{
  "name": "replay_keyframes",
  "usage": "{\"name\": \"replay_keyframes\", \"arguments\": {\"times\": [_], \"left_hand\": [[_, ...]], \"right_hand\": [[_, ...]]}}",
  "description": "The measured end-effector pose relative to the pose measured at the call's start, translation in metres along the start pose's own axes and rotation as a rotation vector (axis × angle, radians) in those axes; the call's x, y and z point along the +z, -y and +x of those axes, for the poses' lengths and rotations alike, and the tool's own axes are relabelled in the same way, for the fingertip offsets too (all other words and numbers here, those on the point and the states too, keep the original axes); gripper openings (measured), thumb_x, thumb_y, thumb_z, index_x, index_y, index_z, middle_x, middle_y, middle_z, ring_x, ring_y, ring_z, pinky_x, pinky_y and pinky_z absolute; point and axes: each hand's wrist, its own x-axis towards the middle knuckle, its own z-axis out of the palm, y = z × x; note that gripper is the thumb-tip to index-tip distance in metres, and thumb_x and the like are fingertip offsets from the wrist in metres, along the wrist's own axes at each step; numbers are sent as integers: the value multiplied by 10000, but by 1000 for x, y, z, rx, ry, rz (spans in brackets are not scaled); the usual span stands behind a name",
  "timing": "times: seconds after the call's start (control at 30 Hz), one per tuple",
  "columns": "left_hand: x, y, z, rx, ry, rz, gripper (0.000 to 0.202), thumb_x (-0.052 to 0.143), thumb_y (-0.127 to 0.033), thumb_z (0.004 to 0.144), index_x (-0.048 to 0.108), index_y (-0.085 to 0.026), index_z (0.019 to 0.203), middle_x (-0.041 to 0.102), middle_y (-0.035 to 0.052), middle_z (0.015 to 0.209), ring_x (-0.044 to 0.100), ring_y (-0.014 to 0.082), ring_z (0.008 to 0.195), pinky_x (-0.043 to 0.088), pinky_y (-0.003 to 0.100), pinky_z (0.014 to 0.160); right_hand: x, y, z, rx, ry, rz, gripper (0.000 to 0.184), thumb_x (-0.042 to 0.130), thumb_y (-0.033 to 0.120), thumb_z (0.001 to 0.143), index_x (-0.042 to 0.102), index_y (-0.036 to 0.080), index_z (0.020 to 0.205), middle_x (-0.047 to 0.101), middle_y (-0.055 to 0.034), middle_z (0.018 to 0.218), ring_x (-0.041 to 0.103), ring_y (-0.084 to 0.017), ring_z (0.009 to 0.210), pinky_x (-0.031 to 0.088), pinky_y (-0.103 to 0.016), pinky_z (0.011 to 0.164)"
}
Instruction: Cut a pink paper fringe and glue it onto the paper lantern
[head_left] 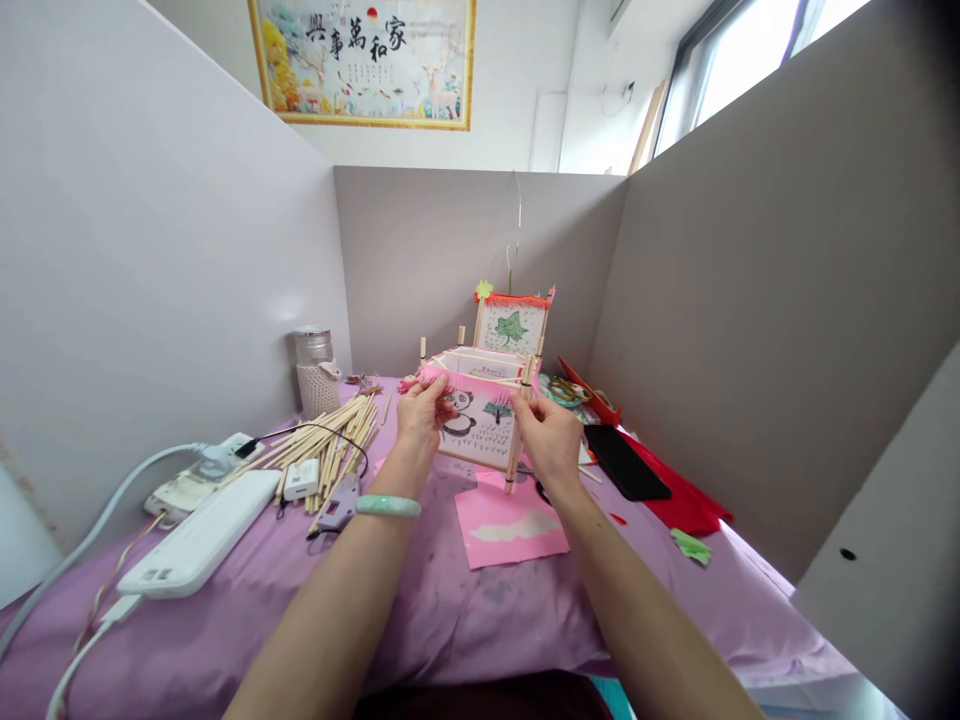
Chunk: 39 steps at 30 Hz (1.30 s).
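A small box-shaped paper lantern (480, 425) with wooden stick posts is held up above the table. Its near panel carries a panda drawing, and a pink fringe (469, 384) runs along its top edge. My left hand (421, 418) pinches the fringe at the lantern's left corner. My right hand (547, 435) grips the right corner post with closed fingers. A green bangle (388, 506) sits on my left wrist. Behind stands a second lantern (513, 326) with a green leaf picture, a red fringe and a wire hook.
A bundle of wooden sticks (330, 447) lies at left, beside a glue gun (339, 507), a power strip (201, 540) and cables. Pink paper (510, 528) lies under the lantern. A black phone (625, 462) and red paper (686, 505) are at right. Grey partitions enclose the purple-covered table (480, 610).
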Motion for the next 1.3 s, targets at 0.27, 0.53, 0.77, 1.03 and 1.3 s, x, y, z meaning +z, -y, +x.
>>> {"name": "replay_keyframes", "arguments": {"times": [0.27,0.53,0.77,1.03,1.3], "left_hand": [[1,1,1,0,-6,4,302,809,-256,582,553,-148,699,559,-54,554,473,45,374,427,188,411],[4,0,-2,-40,-24,-23,245,770,-209,623,545,-154,705,565,-56,564,463,45,377,415,186,410],[4,2,-1,-25,4,-42,251,771,-209,620,545,-151,710,562,-56,562,469,44,384,421,180,413],[6,0,-2,-43,-6,-59,232,753,-195,645,540,-146,724,577,-45,571,465,45,369,429,180,402],[5,2,0,-48,-9,-47,228,749,-204,654,537,-146,717,572,-50,561,464,44,368,426,178,410]], "right_hand": [[3,-1,0,-18,-49,25,443,509,577,808,628,195,617,617,0,574,514,-151,563,363,-244,582],[5,2,-4,-27,-122,24,346,550,526,803,654,206,722,572,25,542,507,-148,531,355,-247,577],[8,6,-1,-73,-164,21,314,531,475,835,640,202,726,592,21,568,531,-146,552,365,-248,603],[9,6,2,-95,-191,-15,309,521,458,843,642,193,738,633,-10,617,557,-158,586,391,-255,629],[9,10,4,-87,-203,-4,295,530,452,830,575,204,677,605,13,594,546,-155,566,387,-262,614]]}}
